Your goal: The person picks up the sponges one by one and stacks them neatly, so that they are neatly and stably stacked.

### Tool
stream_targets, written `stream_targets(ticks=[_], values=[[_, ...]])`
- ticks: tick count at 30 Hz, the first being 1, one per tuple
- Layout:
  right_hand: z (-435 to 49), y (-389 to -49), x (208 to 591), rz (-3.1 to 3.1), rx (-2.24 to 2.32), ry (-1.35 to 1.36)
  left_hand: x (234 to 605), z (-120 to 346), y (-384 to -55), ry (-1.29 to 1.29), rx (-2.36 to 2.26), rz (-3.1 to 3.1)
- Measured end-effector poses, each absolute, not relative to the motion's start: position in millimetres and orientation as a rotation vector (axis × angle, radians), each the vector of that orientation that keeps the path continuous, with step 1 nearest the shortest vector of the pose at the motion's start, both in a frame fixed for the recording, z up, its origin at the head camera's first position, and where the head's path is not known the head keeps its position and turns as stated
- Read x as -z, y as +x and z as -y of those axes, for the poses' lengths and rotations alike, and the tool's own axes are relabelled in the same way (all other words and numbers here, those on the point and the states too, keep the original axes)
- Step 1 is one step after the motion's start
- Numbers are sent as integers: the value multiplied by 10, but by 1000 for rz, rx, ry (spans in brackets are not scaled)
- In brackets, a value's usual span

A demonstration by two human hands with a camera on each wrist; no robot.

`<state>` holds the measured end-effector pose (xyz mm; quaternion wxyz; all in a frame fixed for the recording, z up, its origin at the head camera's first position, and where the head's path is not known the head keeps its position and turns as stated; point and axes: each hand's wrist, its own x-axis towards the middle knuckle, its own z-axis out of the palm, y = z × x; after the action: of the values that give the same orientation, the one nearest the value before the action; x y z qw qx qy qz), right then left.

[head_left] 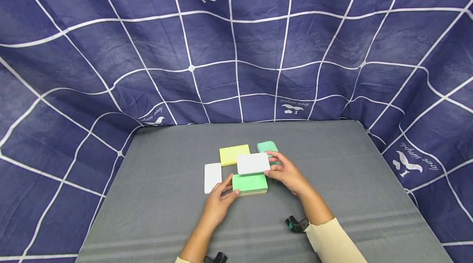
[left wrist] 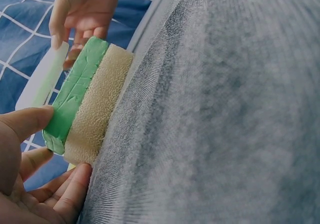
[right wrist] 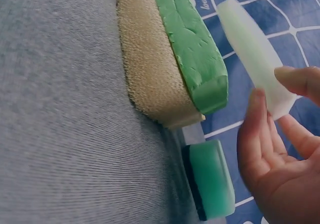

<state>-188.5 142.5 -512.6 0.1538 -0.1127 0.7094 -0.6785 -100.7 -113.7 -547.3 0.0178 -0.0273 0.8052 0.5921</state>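
Note:
A green block [head_left: 249,182] with a creased surface lies flat on a beige porous sponge [left wrist: 100,103]. My left hand [head_left: 218,201] holds the left end of this stack, thumb and a finger on the green block and other fingers low beside the sponge. My right hand [head_left: 286,172] pinches the right end of a white sponge [head_left: 253,163] between thumb and fingers. That white sponge is tilted above the green block, with a gap between them in the right wrist view.
A second white sponge [head_left: 212,178] lies left of the stack, and a yellow sponge [head_left: 234,154] behind it. At the back right is a teal sponge [right wrist: 212,179] with a dark layer, partly hidden in the head view. Behind the grey table [head_left: 166,156] hangs a blue checked curtain [head_left: 258,49].

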Motion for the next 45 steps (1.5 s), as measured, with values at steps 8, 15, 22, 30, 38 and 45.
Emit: stream_targets(ticks=[8,15,22,30,38,45], values=[[-1424,-1819,5178,-2124,1866,-311,5480,1137,-1013,-82,-1858,-2487],[-1413,-1750,5207,-2167,1807,-376,5498,1149,-1018,-64,-1849,-2489],[-1407,-1693,5253,-2255,1741,-447,5505,1159,-1023,-45,-1830,-2496],[-1402,-1642,5303,-2281,1699,-420,5504,1148,-1010,-61,-1843,-2500],[-1399,-1607,5311,-2259,1687,-359,5497,1150,-1006,-58,-1837,-2510],[-1398,-1584,5315,-2269,1675,-368,5495,1146,-1005,-58,-1844,-2512]])
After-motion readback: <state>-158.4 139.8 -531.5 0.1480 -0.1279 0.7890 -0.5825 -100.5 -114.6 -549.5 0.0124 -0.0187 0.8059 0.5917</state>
